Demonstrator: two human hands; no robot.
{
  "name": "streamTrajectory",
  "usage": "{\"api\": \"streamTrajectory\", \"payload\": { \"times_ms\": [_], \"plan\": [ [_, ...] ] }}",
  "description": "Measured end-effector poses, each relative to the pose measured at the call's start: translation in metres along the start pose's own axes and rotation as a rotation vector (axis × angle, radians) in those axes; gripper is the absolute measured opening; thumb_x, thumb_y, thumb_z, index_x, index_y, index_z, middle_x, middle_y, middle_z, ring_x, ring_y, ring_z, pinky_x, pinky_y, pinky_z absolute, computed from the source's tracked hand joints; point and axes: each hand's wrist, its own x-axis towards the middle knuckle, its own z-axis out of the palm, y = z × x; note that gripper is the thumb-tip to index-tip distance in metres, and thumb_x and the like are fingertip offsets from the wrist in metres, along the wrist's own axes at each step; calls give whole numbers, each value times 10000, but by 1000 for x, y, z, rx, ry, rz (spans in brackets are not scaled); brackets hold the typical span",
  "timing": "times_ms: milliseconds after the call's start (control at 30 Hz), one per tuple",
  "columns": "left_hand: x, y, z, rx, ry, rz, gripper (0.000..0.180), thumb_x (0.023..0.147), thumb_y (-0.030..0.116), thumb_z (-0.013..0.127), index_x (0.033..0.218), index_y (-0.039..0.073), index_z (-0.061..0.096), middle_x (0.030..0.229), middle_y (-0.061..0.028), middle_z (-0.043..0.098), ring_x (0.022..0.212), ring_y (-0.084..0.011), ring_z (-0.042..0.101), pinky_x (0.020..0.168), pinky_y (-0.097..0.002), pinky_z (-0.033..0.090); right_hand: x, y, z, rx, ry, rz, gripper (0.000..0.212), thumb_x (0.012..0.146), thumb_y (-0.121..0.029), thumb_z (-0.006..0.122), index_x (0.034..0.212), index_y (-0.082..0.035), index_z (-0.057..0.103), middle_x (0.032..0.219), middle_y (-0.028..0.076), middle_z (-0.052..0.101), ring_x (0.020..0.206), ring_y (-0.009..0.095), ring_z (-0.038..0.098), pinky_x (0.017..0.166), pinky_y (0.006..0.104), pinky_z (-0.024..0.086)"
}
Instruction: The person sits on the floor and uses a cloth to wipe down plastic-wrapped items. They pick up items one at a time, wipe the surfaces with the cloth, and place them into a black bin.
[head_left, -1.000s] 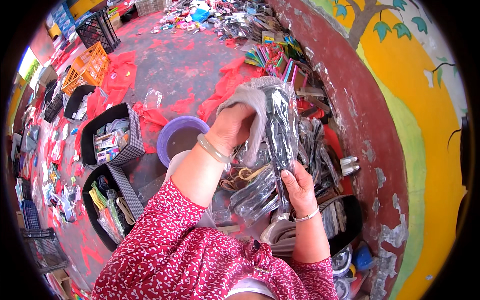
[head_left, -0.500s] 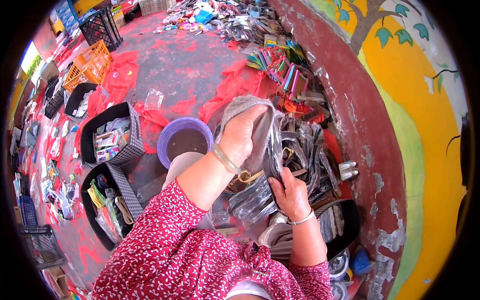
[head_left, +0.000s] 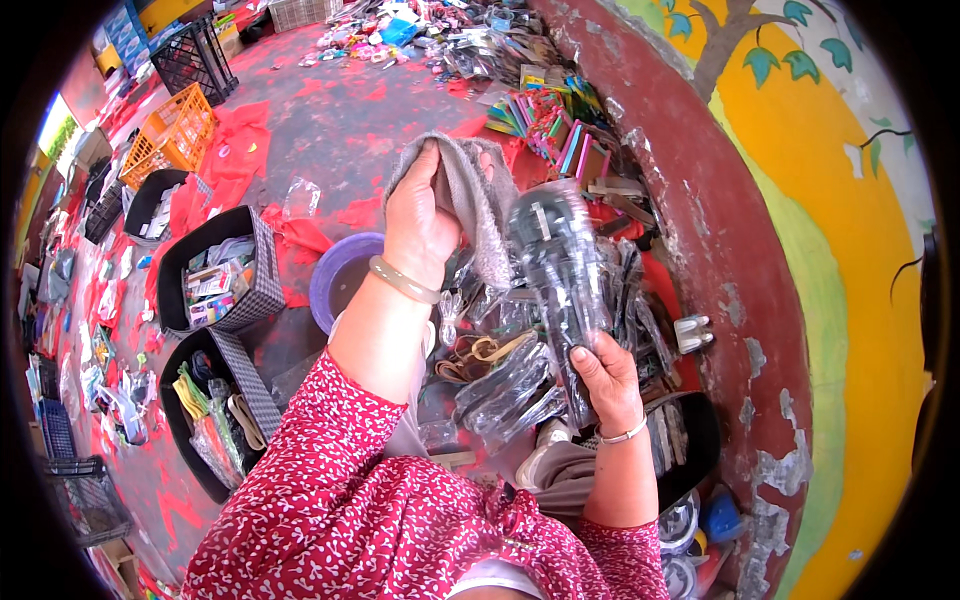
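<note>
My left hand (head_left: 420, 215) is raised with its fingers closed on a grey cloth (head_left: 485, 225), which drapes over the fingers and hangs to the right. My right hand (head_left: 608, 378) grips the lower end of a long black belt in clear plastic (head_left: 565, 285). That belt stands upright, its wider, rounded end at the top with a small pale metallic part. The cloth and the belt are apart. Below both hands lies a pile of similar plastic-wrapped belts (head_left: 510, 385), with a coiled brown belt (head_left: 480, 350) among them.
A purple bucket (head_left: 322, 285) and checked bins (head_left: 258, 270) stand left. An orange crate (head_left: 170, 135) is farther back. To the right, a black bin (head_left: 700, 440) sits by the peeling red wall (head_left: 730, 260). Colourful goods (head_left: 560, 140) are heaped along that wall.
My left hand has moved up and left with the cloth, away from the belt. My right hand has shifted slightly right, and the belt's top now shows.
</note>
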Motion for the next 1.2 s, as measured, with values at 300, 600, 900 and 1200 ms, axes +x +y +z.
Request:
{"api": "streamTrajectory", "payload": {
  "times_ms": [300, 600, 900, 1200],
  "plan": [
    [-15, -32, 10, 787, -780, 57, 463, 688, 10, 688, 1130, -5, 551, 1053, -100, 613, 971, -153, 582, 873, -293, 454, 17, 7, -4, -832, 597, -477, 441, 750, 1, 589, 1176, -63, 497, 912, 94, 606, 706, 189, 597, 648, 289, 471],
    [-36, -51, 4, 97, -693, -287, 585, 811, 229, 626, 1302, 41, 369, 1232, -91, 502, 1098, -207, 518, 943, -350, 420, 22, -9, 20, -1500, 701, -541, 677, 676, -122, 649, 1310, -233, 440, 1038, 140, 504, 920, 297, 503, 791, 407, 354],
    [-30, -65, 1, 14, -239, -295, 279, 919, 243, 483, 1086, 32, 556, 973, -109, 634, 852, -224, 629, 761, -361, 524, 26, 9, 12, -555, 291, -327, 667, 817, -357, 629, 1309, -22, 328, 1088, 153, 541, 983, 230, 538, 858, 317, 426],
    [-53, -90, -2, 164, -261, -458, 381, 945, 311, 388, 1099, -1, 543, 990, -136, 625, 866, -219, 627, 767, -348, 520, 24, 1, 24, -524, 345, -391, 313, 901, -245, 527, 1072, 3, 445, 888, 155, 589, 775, 234, 556, 742, 307, 441]
  ]
}}
